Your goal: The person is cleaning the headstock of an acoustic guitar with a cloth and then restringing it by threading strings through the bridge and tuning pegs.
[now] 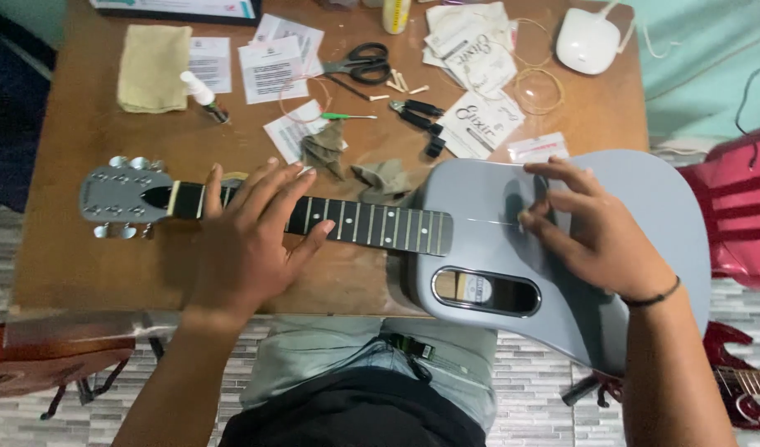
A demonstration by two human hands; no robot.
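Guitar (479, 248) lies under both hands: left hand (251, 240) flat, right hand (595, 228) pinching string (487, 221).

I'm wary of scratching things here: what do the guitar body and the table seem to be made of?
Guitar body: smooth, matte blue-grey, seamless with no grain, likely moulded composite or plastic. Table: brown wood or wood veneer, faint grain, worn dull finish.

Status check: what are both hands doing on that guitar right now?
Left hand flat on fretboard. Right hand pinching a string at grey guitar bridge. Cloth scraps beside neck, touching nothing.
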